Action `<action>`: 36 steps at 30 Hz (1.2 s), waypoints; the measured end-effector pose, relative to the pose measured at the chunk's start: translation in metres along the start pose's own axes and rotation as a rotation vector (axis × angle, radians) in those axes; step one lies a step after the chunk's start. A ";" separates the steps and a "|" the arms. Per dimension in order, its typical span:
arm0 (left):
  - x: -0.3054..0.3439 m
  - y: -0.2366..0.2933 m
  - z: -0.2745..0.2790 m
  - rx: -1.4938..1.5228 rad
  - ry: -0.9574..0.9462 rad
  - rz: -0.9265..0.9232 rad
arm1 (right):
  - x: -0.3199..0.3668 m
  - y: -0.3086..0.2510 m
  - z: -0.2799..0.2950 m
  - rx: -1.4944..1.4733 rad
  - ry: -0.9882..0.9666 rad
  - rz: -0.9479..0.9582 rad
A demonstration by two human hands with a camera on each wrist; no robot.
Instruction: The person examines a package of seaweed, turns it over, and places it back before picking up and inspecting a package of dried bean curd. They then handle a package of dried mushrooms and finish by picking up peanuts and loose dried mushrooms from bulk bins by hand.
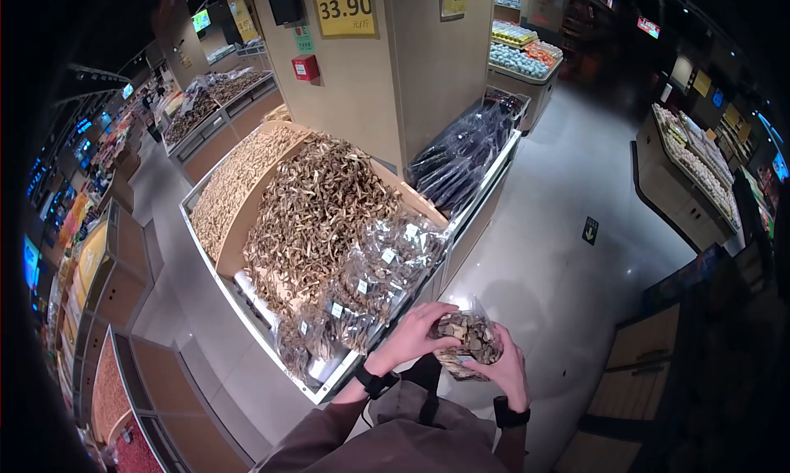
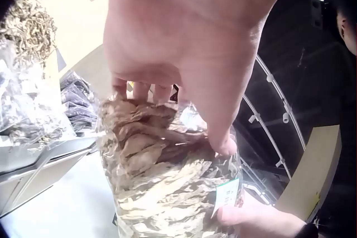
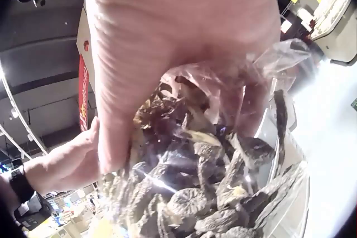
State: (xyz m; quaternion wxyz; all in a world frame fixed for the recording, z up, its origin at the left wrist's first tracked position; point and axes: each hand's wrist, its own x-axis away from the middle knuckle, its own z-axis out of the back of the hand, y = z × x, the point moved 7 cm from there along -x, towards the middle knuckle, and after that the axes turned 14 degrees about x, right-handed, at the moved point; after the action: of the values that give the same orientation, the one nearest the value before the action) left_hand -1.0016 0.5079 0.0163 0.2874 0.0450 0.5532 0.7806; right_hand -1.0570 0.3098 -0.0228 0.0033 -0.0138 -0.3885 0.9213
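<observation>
A clear plastic bag of dried mushroom slices [image 1: 467,335] is between both hands, in front of the person's body and beside the display bin. My left hand [image 1: 418,335] grips it from the left, thumb on the near face and fingers round the far side. From the other side my right hand [image 1: 510,371] holds it, its thumb close to a white label [image 2: 226,196] seen in the left wrist view. Loose clear film [image 3: 284,62] sticks out by the right hand in the right wrist view. Dark bands circle both wrists.
The display bin's white edge [image 1: 262,351] runs close by the left forearm. In it lie loose dried brown pieces [image 1: 325,201], several similar clear bags [image 1: 362,285] and pale peanut-like pieces [image 1: 239,185]. Dark purple packs [image 1: 469,156] lie behind, next to a pillar [image 1: 346,86]. Tiled floor [image 1: 568,259] extends right.
</observation>
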 end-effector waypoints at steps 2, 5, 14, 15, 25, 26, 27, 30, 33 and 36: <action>-0.035 -0.018 0.008 -0.051 0.046 -0.038 | -0.022 0.020 0.009 0.006 0.055 -0.048; -0.094 -0.065 0.028 -0.110 0.113 -0.086 | -0.055 0.035 0.025 0.015 0.142 -0.124; -0.260 -0.258 0.049 -0.366 -0.144 0.305 | -0.188 0.072 0.031 0.180 0.230 -0.175; -0.263 -0.282 0.043 -0.504 -0.237 0.333 | -0.205 0.072 0.026 0.179 0.194 -0.150; -0.221 -0.323 0.056 -0.734 -0.227 0.447 | -0.326 -0.001 -0.034 0.303 -0.106 -0.039; -0.217 -0.316 0.062 -0.689 -0.141 0.479 | -0.337 -0.010 -0.039 0.339 -0.093 0.053; -0.210 -0.310 0.063 -0.679 -0.142 0.490 | -0.347 -0.019 -0.045 0.374 -0.076 0.147; -0.197 -0.292 0.070 -0.721 -0.017 0.444 | -0.378 -0.027 -0.075 0.500 -0.183 0.220; -0.184 -0.277 0.076 -0.764 0.109 0.394 | -0.400 -0.036 -0.102 0.551 -0.285 0.262; -0.180 -0.266 0.080 -0.650 0.120 0.491 | -0.420 -0.037 -0.130 0.569 -0.299 0.403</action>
State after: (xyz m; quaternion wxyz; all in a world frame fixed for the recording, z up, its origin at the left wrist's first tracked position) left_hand -0.7147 0.5445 -0.1455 0.0592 0.0369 0.2666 0.9613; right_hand -0.6337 0.4218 -0.0776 -0.2312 0.0462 -0.1025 0.9664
